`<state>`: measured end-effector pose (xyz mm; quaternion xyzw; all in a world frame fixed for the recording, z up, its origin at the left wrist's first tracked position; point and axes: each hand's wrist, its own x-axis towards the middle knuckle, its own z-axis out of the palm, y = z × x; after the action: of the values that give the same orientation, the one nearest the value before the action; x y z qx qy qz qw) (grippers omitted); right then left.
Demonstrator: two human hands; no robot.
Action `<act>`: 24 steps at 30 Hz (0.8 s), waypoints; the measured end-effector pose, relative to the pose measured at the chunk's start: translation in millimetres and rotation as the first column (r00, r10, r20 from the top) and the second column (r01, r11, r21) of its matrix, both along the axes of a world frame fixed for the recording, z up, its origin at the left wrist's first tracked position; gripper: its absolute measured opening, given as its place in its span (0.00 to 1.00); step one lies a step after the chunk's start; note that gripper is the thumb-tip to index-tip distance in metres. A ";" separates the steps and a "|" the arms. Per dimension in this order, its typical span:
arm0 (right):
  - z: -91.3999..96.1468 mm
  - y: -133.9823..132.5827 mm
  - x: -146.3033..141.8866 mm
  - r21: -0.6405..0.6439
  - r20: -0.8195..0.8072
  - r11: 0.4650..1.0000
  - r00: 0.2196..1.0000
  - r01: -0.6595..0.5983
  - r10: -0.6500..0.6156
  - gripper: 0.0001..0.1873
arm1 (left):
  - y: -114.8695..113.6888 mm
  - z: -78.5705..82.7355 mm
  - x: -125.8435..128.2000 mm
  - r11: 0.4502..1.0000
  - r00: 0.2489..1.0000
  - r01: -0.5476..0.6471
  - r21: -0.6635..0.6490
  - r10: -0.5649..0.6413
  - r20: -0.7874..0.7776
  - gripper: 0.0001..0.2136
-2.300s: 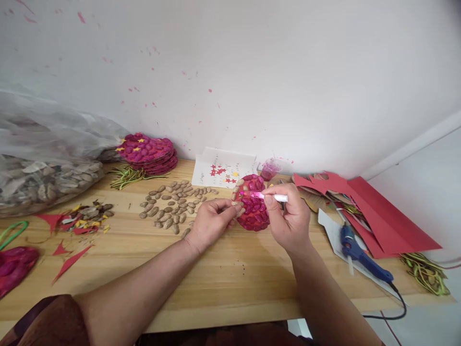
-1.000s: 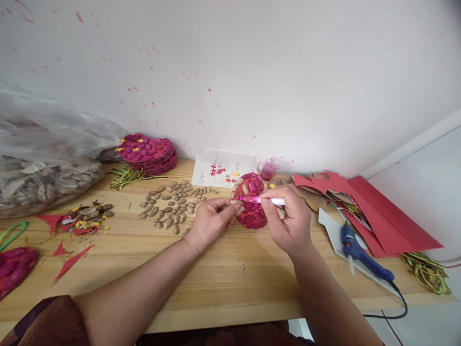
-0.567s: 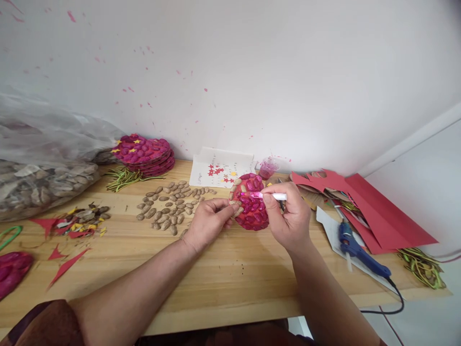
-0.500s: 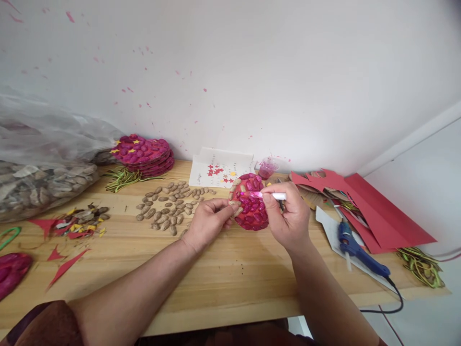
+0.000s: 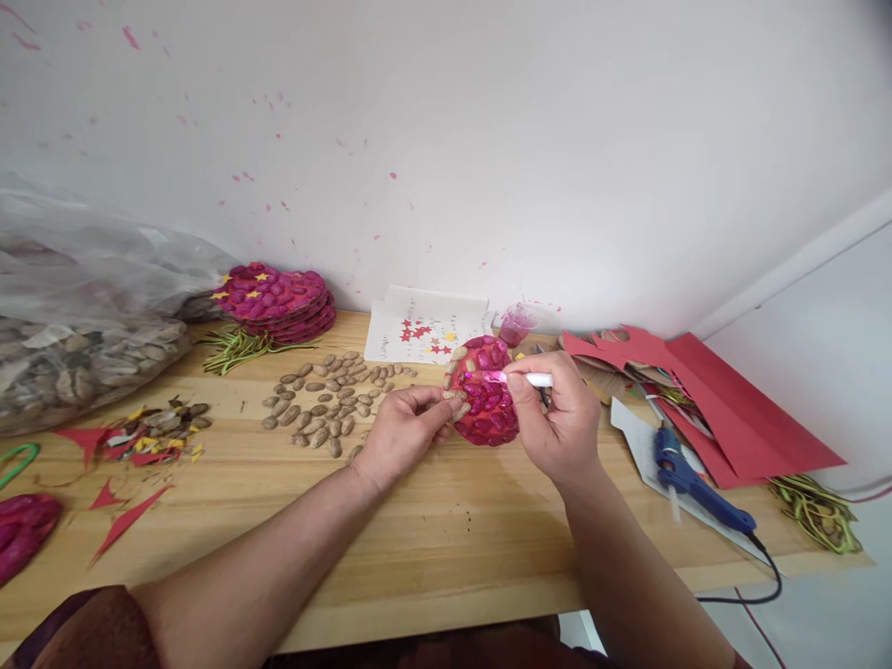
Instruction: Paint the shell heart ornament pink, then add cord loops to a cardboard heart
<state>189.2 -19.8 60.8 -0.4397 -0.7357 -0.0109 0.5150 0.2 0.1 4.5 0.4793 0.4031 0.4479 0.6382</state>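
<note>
A round disc covered in magenta-painted shells (image 5: pixel 486 392) is propped up at the middle of the wooden table (image 5: pixel 432 520). My left hand (image 5: pixel 400 435) pinches its left edge, fingers closed on it. My right hand (image 5: pixel 557 418) grips a white-handled brush (image 5: pixel 530 379) whose pink tip rests on the upper part of the disc. A few unpainted tan shells show along the disc's left rim.
Loose peanut shells (image 5: pixel 324 395) lie left of my hands. A stack of finished magenta discs (image 5: pixel 279 299) sits by the wall, near a plastic bag of husks (image 5: pixel 76 307). A small pink paint cup (image 5: pixel 516 325), star sheet (image 5: pixel 426 334), red card (image 5: pixel 717 409) and blue glue gun (image 5: pixel 687 483) lie right.
The brush tip has stroked back and forth by small amounts over the upper left of the disc. My left hand keeps its hold on the rim.
</note>
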 end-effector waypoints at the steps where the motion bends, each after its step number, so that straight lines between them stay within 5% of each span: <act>1: 0.5 -0.1 -0.2 0.003 0.002 1.000 1.000 -0.002 0.002 0.04 | 0.0 -0.4 -0.2 1.000 1.000 0.004 0.007 -0.004 -0.007 0.18; 24: -2.7 -0.6 0.4 0.005 -0.027 0.998 0.998 -0.064 0.064 0.05 | -1.5 4.9 -0.4 0.989 0.986 0.000 0.146 0.024 -0.166 0.18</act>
<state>189.6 -20.4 58.2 -0.4151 -0.7424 0.0103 0.5258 -0.2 -1.4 9.4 0.5582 0.4244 0.4380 0.5625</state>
